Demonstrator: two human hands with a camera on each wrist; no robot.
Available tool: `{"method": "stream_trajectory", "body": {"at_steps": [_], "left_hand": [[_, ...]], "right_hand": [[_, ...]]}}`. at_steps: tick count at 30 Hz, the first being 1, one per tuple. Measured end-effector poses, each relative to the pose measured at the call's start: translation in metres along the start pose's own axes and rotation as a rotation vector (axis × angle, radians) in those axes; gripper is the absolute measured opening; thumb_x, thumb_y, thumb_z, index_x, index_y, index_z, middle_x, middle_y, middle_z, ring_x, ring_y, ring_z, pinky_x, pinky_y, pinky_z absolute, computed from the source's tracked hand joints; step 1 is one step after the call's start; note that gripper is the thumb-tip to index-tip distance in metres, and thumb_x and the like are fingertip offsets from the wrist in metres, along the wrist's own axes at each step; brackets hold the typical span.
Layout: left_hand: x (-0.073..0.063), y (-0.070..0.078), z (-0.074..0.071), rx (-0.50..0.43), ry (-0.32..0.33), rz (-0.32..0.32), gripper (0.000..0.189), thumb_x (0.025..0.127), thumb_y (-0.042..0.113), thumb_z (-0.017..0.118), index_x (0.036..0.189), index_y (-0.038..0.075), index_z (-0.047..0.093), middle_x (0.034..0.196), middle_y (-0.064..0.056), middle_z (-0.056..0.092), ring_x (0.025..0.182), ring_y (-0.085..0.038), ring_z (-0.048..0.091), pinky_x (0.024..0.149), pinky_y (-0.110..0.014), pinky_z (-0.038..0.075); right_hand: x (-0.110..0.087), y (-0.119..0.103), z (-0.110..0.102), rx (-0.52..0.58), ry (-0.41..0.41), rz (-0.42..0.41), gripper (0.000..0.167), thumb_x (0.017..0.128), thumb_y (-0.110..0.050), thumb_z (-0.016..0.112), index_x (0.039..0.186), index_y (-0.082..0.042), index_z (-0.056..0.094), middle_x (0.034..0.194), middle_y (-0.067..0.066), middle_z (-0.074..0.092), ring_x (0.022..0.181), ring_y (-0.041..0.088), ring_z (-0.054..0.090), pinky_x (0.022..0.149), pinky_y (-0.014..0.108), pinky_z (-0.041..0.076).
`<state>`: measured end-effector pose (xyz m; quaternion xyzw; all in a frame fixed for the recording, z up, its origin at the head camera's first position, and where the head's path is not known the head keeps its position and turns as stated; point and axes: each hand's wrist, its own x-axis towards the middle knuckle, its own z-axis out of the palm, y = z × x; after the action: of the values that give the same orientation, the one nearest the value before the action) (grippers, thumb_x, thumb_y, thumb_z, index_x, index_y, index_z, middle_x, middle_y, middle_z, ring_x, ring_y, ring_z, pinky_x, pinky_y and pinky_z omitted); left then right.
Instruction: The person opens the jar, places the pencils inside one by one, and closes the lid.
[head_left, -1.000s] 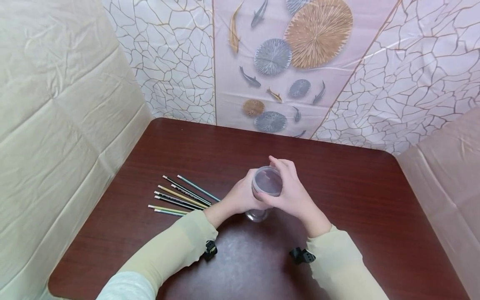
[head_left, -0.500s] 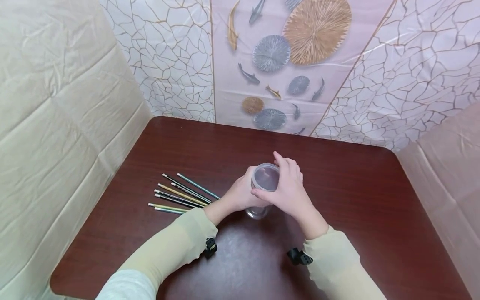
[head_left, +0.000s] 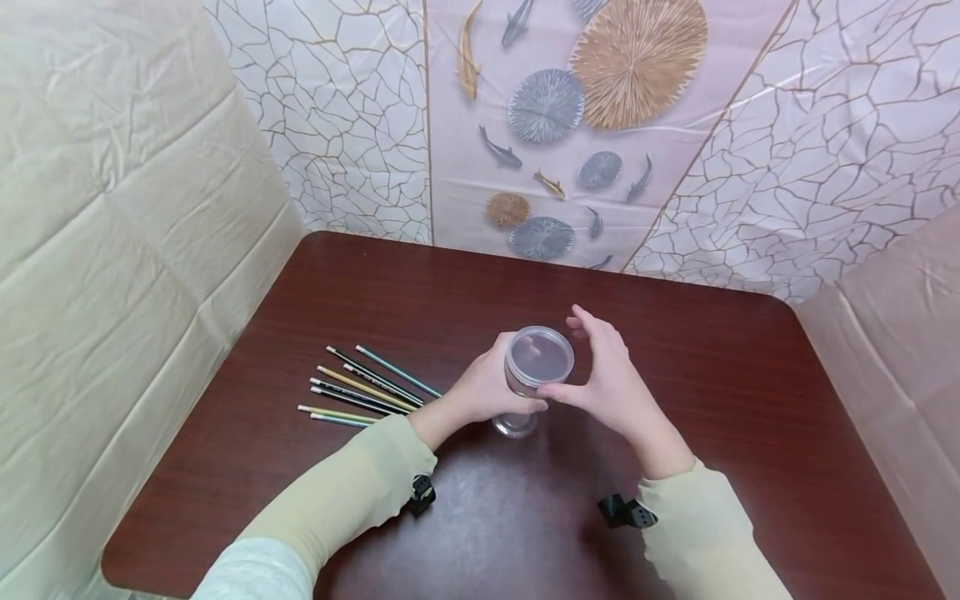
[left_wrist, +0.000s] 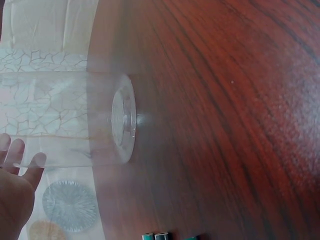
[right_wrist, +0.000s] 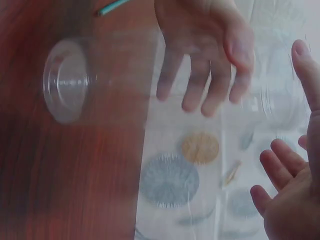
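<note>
A tall, clear plastic jar (head_left: 515, 427) stands upright on the table, with a round, see-through lid (head_left: 540, 354) at its top. My left hand (head_left: 491, 387) grips the jar's upper side from the left. Through the clear wall, the right wrist view shows the left fingers (right_wrist: 200, 92) spread along the jar. My right hand (head_left: 611, 383) is at the right of the lid, fingers spread and apart from it. Its thumb tip lies right at the rim in the head view. Nothing shows inside the jar (left_wrist: 65, 120).
Several pencils (head_left: 367, 392) in black, yellow, green and blue lie fanned out left of the jar, partly behind the left forearm. The dark red wooden table (head_left: 675, 350) is bounded by patterned cloth (head_left: 360, 125) behind and plain cloth (head_left: 135, 250) on the left.
The right hand has loosened from round the lid and moved to the right, its fingers spreading wider. The left hand and the jar stay in place; more of the lid shows.
</note>
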<state>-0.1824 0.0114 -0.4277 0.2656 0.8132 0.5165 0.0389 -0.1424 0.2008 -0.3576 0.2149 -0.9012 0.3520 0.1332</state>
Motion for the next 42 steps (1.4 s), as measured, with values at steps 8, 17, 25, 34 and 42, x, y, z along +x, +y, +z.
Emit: {"method": "stream_trajectory", "body": {"at_steps": [8, 17, 25, 34, 42], "left_hand": [[-0.001, 0.0, 0.001, 0.009, 0.016, 0.006, 0.091, 0.06, 0.031, 0.088, 0.133, 0.014, 0.035, 0.117, -0.001, 0.056, 0.103, -0.014, 0.055, 0.088, -0.031, 0.044], [-0.001, -0.001, -0.002, 0.018, -0.01, -0.027, 0.09, 0.062, 0.031, 0.085, 0.134, 0.011, 0.035, 0.121, -0.004, 0.054, 0.104, -0.017, 0.054, 0.088, -0.032, 0.045], [0.001, -0.001, -0.001, 0.031, -0.036, -0.024, 0.092, 0.063, 0.036, 0.084, 0.135, 0.011, 0.033, 0.123, -0.002, 0.05, 0.104, -0.016, 0.053, 0.088, -0.031, 0.045], [0.0, -0.001, -0.001, 0.014, -0.027, -0.017, 0.091, 0.063, 0.034, 0.084, 0.135, 0.011, 0.033, 0.123, -0.002, 0.052, 0.105, -0.014, 0.054, 0.089, -0.03, 0.044], [-0.001, -0.001, -0.001, 0.012, -0.037, -0.021, 0.09, 0.064, 0.034, 0.084, 0.135, 0.011, 0.033, 0.122, -0.002, 0.051, 0.104, -0.014, 0.053, 0.088, -0.031, 0.045]], "right_hand": [[-0.009, 0.011, -0.012, 0.104, -0.002, -0.014, 0.086, 0.07, -0.003, 0.079, 0.141, 0.0, 0.031, 0.127, 0.02, 0.048, 0.113, 0.032, 0.047, 0.097, 0.026, 0.034], [0.005, -0.019, 0.027, -0.117, 0.054, 0.042, 0.104, 0.062, -0.046, 0.082, 0.142, -0.003, 0.031, 0.131, 0.017, 0.042, 0.118, 0.035, 0.036, 0.09, 0.053, 0.026], [0.008, -0.022, 0.026, -0.092, 0.001, 0.038, 0.09, 0.068, -0.035, 0.081, 0.14, -0.004, 0.036, 0.128, 0.016, 0.047, 0.116, 0.034, 0.037, 0.092, 0.052, 0.026], [0.012, -0.019, 0.019, 0.036, -0.086, 0.016, 0.088, 0.07, -0.028, 0.08, 0.142, -0.005, 0.033, 0.132, 0.012, 0.048, 0.121, 0.028, 0.035, 0.092, 0.044, 0.038], [0.015, -0.009, 0.014, 0.08, -0.151, -0.088, 0.084, 0.07, -0.019, 0.078, 0.141, -0.006, 0.034, 0.135, 0.01, 0.047, 0.12, 0.025, 0.039, 0.094, 0.043, 0.038]]}}
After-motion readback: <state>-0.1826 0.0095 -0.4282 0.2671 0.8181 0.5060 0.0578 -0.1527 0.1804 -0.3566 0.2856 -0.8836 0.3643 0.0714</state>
